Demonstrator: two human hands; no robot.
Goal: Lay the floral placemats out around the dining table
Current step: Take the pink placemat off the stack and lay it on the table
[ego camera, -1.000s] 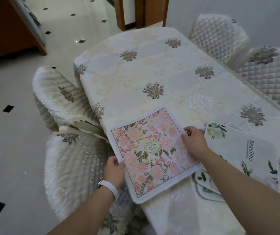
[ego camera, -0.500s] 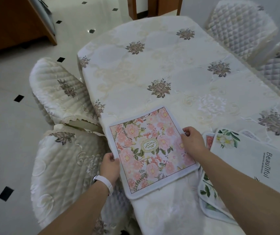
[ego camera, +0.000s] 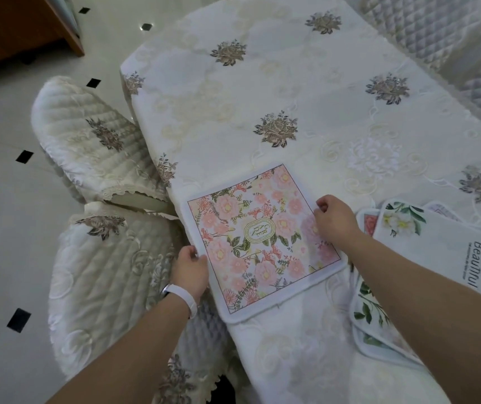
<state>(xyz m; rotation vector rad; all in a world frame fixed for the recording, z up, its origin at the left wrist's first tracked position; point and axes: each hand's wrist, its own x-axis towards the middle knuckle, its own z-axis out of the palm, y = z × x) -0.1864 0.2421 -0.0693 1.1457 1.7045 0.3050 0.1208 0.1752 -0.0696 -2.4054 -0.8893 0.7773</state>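
A pink floral placemat (ego camera: 258,237) with a white border lies flat at the near left edge of the dining table (ego camera: 262,91), its near corner hanging slightly over the edge. My left hand (ego camera: 189,268), with a white wristband, pinches the mat's left edge. My right hand (ego camera: 334,218) grips the mat's right edge, fingers curled over it. A stack of other placemats (ego camera: 425,252) lies to the right, topped by a white one with green leaves and the word "Beautiful"; my right forearm covers part of it.
The table wears a cream embroidered cloth. Two quilted covered chairs (ego camera: 99,141) (ego camera: 111,281) stand along its left side, and more quilted chairs (ego camera: 437,21) along the far right. Tiled floor and a wooden cabinet (ego camera: 21,24) lie to the left.
The pink placemat has been turned a little and slid further onto the table, both hands still on its edges. My view has shifted left and closer.
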